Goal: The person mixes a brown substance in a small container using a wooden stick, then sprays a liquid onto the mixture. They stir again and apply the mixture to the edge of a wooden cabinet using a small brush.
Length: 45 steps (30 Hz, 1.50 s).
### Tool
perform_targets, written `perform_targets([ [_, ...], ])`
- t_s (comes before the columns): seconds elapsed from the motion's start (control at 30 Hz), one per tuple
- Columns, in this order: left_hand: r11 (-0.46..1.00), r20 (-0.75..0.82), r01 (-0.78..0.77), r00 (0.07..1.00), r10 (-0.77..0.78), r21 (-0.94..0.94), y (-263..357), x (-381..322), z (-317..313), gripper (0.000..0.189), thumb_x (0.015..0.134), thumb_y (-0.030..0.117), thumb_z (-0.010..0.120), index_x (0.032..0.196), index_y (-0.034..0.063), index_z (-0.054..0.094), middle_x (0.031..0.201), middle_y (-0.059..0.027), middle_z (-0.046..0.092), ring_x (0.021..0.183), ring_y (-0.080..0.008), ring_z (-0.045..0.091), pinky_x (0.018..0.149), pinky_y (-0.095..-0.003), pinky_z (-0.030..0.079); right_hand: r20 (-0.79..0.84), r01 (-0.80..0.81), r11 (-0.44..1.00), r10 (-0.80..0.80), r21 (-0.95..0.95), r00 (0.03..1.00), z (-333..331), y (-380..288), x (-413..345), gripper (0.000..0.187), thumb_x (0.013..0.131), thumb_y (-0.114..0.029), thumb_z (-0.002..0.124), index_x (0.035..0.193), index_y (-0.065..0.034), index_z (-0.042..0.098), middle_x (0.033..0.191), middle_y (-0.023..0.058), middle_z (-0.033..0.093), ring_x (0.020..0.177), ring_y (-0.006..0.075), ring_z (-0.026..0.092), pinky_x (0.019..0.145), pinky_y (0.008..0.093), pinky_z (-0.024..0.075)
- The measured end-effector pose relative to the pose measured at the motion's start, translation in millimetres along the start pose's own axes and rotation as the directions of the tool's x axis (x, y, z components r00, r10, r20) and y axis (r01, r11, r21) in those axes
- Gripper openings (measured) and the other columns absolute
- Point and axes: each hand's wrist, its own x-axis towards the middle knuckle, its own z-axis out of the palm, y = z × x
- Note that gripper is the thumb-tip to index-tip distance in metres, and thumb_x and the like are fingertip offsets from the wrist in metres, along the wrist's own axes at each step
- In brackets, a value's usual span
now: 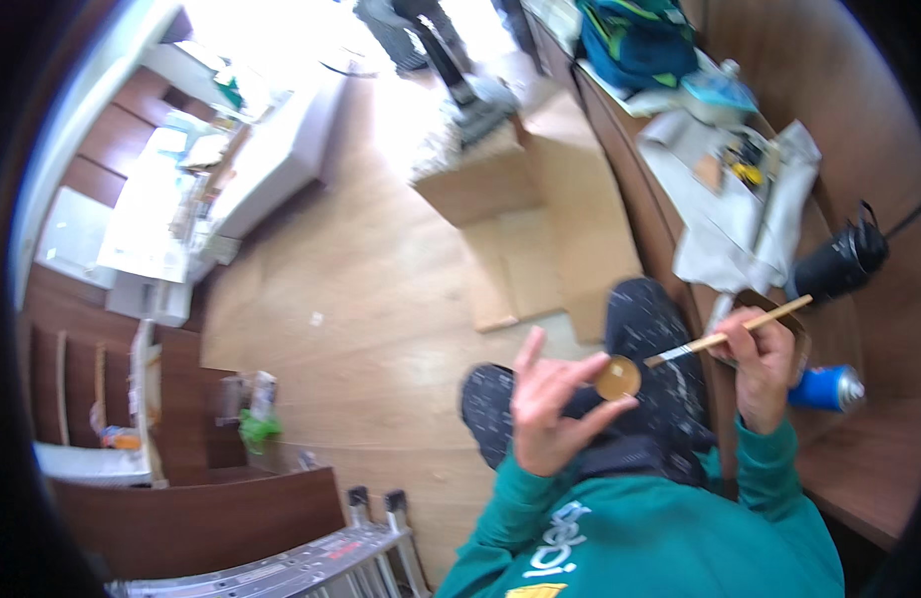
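My left hand (554, 411) pinches a small round tan piece (618, 378) between thumb and forefinger, above my thighs; whether it is a disc or a shallow cup is hard to tell. A thin paintbrush (729, 331) with a wooden handle and metal ferrule rests in the fingers of my right hand (763, 366). Its tip points left toward the round piece and sits just short of its right edge. Beside my right hand a blue spray can (827, 389) lies on its side on the brown wooden bench (864, 456).
A black bottle (840, 258), a grey cloth (718, 228) with small tools and a blue backpack (640, 45) lie along the bench. Cardboard (587, 217) covers part of the floor ahead. An aluminium ladder (281, 560) is at lower left. Another person's legs (401, 34) show at the top.
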Motion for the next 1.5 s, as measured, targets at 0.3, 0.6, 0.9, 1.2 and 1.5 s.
perform_targets([
  [0.3,1.000,0.012,-0.016,1.000,0.016,-0.015,-6.1,8.5,2.2,0.051,0.067,0.022,0.100,0.112,0.0048,0.081,0.091,-0.0061,0.079,0.088,-0.0207,0.075,0.124,-0.0584,0.035,-0.071,0.029,0.999,-0.032,-0.042,0.997,-18.1,6.9,5.7,0.017,0.106,-0.014,0.069,0.101,0.0010,0.074,0.086,0.0062,0.073,0.077,0.0089,0.066,0.072,0.0240,0.0532],
  [0.6,0.999,0.075,-0.027,0.997,0.030,-0.042,-0.5,15.0,23.7,0.050,0.069,0.021,0.099,0.112,0.0042,0.080,0.092,-0.0058,0.078,0.088,-0.0191,0.074,0.124,-0.0562,0.037,-0.115,-0.033,0.987,0.052,0.158,0.992,-26.2,3.1,-12.9,0.022,0.107,-0.019,0.068,0.100,0.0007,0.073,0.086,0.0065,0.074,0.075,0.0095,0.066,0.071,0.0235,0.0513],
  [0.9,0.999,0.071,-0.026,0.997,0.029,-0.040,0.5,17.8,21.9,0.050,0.069,0.021,0.099,0.112,0.0040,0.080,0.092,-0.0058,0.078,0.089,-0.0196,0.075,0.124,-0.0565,0.036,-0.105,-0.075,0.978,0.097,0.193,0.990,-22.0,14.7,-5.8,0.021,0.107,-0.020,0.066,0.102,-0.0006,0.072,0.087,0.0060,0.074,0.075,0.0096,0.067,0.071,0.0233,0.0521],
  [1.2,1.000,0.058,-0.013,0.998,0.013,-0.006,-0.8,17.9,22.5,0.050,0.069,0.020,0.099,0.112,0.0038,0.079,0.093,-0.0061,0.078,0.089,-0.0219,0.075,0.123,-0.0575,0.036,-0.198,0.035,0.996,-0.051,-0.081,0.979,-48.2,11.9,-5.3,0.019,0.109,-0.016,0.064,0.106,0.0004,0.072,0.097,0.0053,0.072,0.082,0.0062,0.062,0.071,0.0222,0.0486],
  [1.5,0.996,0.071,-0.016,0.997,0.022,-0.088,-14.3,5.3,43.3,0.050,0.068,0.012,0.097,0.113,0.0017,0.077,0.092,-0.0093,0.076,0.086,-0.0237,0.072,0.124,-0.0606,0.036,-0.469,-0.040,0.918,-0.165,-0.395,0.868,-99.4,20.1,-48.7,0.016,0.108,-0.011,0.065,0.116,0.0005,0.072,0.108,0.0028,0.072,0.092,0.0073,0.063,0.080,0.0221,0.0493],
])
